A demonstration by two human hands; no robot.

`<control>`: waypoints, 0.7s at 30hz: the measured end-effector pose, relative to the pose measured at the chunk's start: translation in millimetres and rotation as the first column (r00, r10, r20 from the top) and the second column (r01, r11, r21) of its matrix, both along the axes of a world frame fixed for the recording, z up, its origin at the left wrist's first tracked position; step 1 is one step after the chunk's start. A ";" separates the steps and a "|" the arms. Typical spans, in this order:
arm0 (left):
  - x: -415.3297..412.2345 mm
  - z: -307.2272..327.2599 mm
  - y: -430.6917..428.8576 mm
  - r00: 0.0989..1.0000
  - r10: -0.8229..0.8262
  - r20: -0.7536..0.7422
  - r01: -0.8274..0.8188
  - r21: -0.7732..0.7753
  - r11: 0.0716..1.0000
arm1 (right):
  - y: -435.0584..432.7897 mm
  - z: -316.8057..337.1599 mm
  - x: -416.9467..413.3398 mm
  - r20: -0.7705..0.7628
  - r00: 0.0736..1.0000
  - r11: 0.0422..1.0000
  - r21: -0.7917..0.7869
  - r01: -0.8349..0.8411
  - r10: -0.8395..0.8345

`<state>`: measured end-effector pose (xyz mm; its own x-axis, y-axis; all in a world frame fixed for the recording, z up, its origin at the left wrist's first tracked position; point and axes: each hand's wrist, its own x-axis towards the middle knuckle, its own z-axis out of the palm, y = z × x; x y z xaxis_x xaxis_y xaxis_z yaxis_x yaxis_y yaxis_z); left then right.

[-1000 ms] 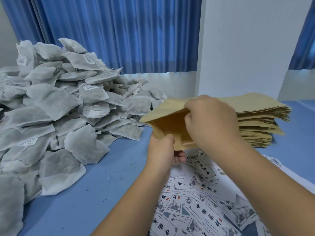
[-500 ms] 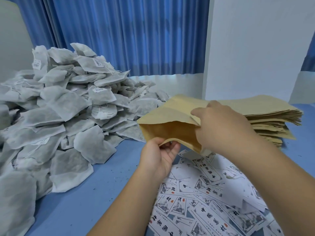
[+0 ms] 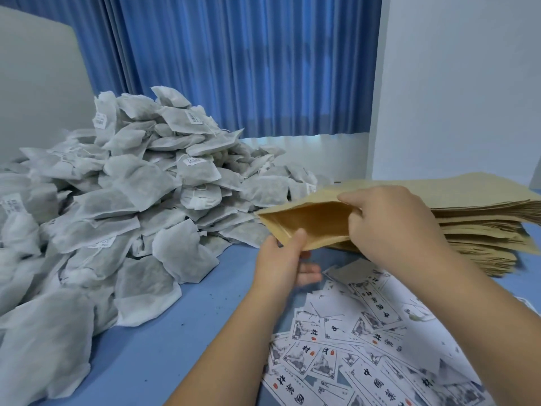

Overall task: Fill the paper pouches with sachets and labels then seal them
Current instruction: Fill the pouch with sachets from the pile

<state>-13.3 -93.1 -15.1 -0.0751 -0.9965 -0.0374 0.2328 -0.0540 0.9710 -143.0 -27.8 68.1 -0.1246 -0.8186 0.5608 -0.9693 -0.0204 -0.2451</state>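
A brown paper pouch (image 3: 316, 219) is held in the air above the blue table, its mouth spread wide and facing me. My left hand (image 3: 285, 259) pinches the lower lip of the mouth with the thumb on top. My right hand (image 3: 392, 221) grips the upper lip and the pouch's right side. The inside of the pouch looks empty. A big heap of grey-white sachets (image 3: 131, 218) lies to the left. Printed labels (image 3: 360, 347) lie scattered under my forearms.
A tall stack of flat brown pouches (image 3: 483, 218) sits behind my right hand. The blue table (image 3: 164, 341) shows between the sachet heap and the labels. Blue curtains (image 3: 234, 63) and a white wall (image 3: 462, 83) stand behind.
The pouch's mouth has been pulled wider open. My left hand shifted from under the pouch to pinching its lower lip. The camera view swung left.
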 end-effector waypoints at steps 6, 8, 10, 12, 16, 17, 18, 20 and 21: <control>27.6 5.8 -11.2 0.815 0.297 0.497 -0.138 -0.331 0.933 | -3.6 -4.7 -1.3 0.012 1.000 0.995 0.101 0.002 -0.003; 48.8 18.3 -22.2 0.608 0.508 0.610 -0.155 -0.537 0.829 | -5.1 -5.7 -2.3 0.016 1.000 0.995 0.103 0.002 -0.004; 75.7 39.6 -37.4 0.199 0.733 0.651 -0.016 -0.745 0.667 | -6.5 -7.2 -2.9 0.018 1.000 0.994 0.106 -0.007 0.005; 99.3 60.5 -56.4 -0.175 0.779 0.603 0.161 -0.763 0.627 | -7.9 -9.1 -3.0 0.008 1.000 0.994 0.109 -0.008 0.007; 124.9 83.7 -90.7 -0.602 0.480 0.639 0.174 -0.482 0.859 | -9.9 -11.4 -2.1 -0.015 1.000 0.993 0.120 0.001 0.001; 128.2 86.6 -96.5 -0.623 0.427 0.655 0.147 -0.439 0.887 | -9.9 -11.6 -2.2 -0.018 1.000 0.993 0.119 0.002 0.000; 130.3 90.4 -100.5 -0.601 0.404 0.690 0.130 -0.415 0.901 | -10.2 -11.4 -2.6 -0.022 1.000 0.993 0.115 0.004 -0.001; 133.0 98.5 -105.5 -0.498 0.419 0.760 0.132 -0.411 0.902 | -10.8 -11.3 -3.8 -0.028 1.000 0.994 0.106 0.006 -0.003; 133.3 101.5 -107.0 -0.467 0.437 0.768 0.150 -0.418 0.896 | -11.0 -11.5 -4.4 -0.027 1.000 0.995 0.104 0.006 -0.004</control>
